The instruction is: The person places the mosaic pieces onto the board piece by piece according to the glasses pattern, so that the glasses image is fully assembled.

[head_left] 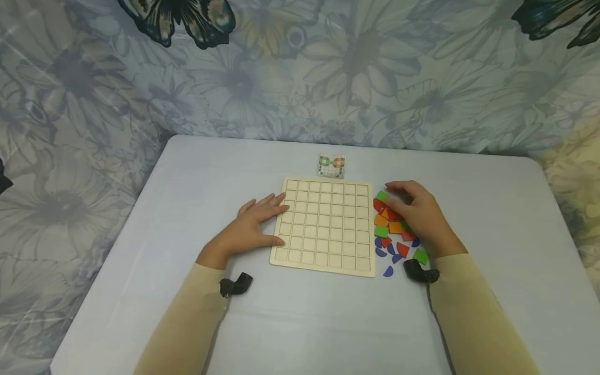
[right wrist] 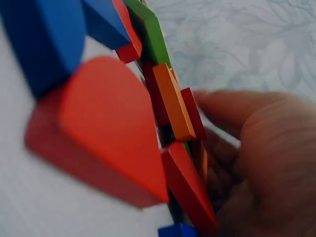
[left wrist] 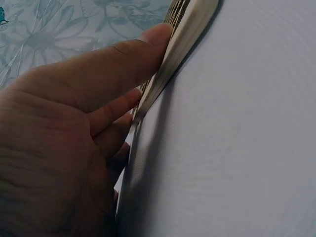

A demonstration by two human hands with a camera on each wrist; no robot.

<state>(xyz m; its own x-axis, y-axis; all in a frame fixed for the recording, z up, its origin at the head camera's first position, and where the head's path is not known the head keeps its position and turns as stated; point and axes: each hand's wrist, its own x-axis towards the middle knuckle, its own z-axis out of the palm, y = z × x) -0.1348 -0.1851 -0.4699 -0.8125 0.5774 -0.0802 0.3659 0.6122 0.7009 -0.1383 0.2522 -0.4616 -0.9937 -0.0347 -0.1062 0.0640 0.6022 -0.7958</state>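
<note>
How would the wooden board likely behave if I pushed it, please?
The board looks wooden and unbent, so it would probably stay stiff. It lies flat on a smooth-looking table, so it may slide rather than tip.

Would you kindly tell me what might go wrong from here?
Several colored pieces overlap beside the right grip, so picking one up might knock others aside. The left grip touches the left edge of the board; a push there could shift the board into the pieces lying close to its right side.
</note>
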